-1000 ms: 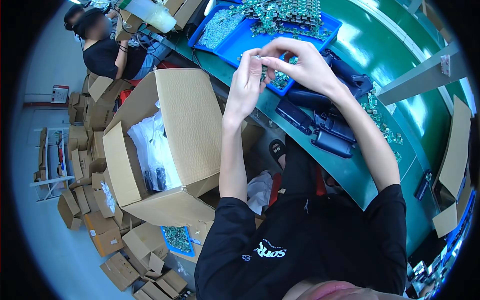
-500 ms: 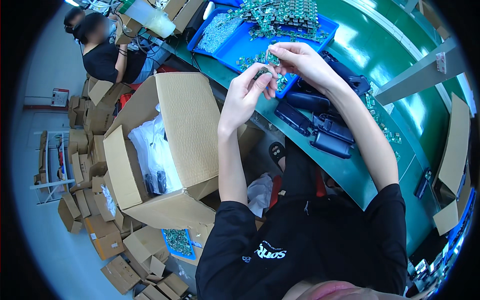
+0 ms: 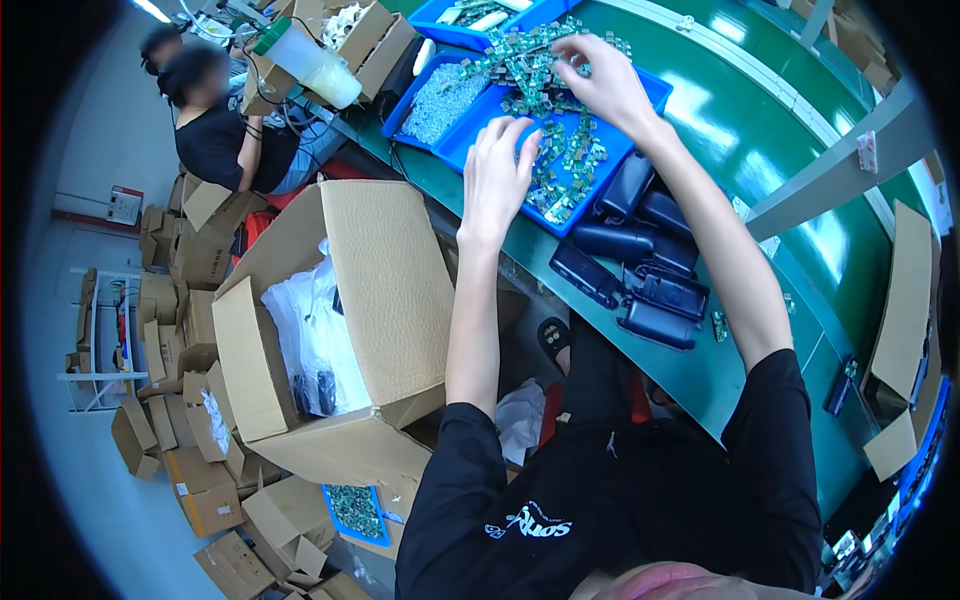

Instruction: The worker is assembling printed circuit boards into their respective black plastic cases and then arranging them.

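My left hand (image 3: 497, 175) hovers over the near left rim of a blue tray (image 3: 655, 92), its fingers loosely bent and the thumb apart. I see nothing in it. Farther off, my right hand (image 3: 608, 85) reaches to a heap of small green circuit boards (image 3: 528, 62) at the tray's far end. Its thumb and fingers are spread beside the boards, and no board shows between them. More loose boards (image 3: 570, 165) lie scattered in the near part of the tray, between and below my hands.
Several black plastic housings (image 3: 665, 292) lie right of the tray on the green table (image 3: 700, 385). A second blue tray holds small pale pieces (image 3: 440, 100). A large open carton (image 3: 385, 290) stands at the left. Beyond it sits another person (image 3: 215, 145). A grey post (image 3: 830, 185) rises at the right.
My hands were close together at the tray's near end, fingers pinched around a small circuit board. They have separated; the right has moved to the far heap, and the left has loosened its fingers.
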Tool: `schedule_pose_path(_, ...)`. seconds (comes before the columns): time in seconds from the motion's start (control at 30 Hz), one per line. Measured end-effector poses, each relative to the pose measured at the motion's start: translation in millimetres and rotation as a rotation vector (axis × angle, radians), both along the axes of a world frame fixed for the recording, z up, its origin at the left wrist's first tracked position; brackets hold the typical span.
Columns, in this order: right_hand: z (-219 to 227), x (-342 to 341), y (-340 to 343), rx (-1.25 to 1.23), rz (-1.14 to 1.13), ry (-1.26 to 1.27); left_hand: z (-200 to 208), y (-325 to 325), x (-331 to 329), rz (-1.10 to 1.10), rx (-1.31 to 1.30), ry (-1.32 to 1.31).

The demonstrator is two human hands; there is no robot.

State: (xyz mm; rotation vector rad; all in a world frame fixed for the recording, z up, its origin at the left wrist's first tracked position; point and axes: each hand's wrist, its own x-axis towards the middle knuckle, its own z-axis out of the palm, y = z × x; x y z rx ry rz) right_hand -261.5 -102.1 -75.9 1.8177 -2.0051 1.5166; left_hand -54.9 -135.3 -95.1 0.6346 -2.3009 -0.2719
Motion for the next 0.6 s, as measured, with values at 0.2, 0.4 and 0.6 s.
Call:
schedule_pose_path(0.2,-15,-32,-49,-0.024,-0.159,0.095,45,-88,-57,0.189,-0.336,0.042)
schedule_pose_path(0.4,-25,-32,-22,-0.006,-0.099,0.015,33,-122,-66,0.118,-0.277,-0.368)
schedule_pose_path(0.6,-4,-40,4,-0.034,-0.069,0.051,36,-116,-43,0.068,-0.230,-0.202)
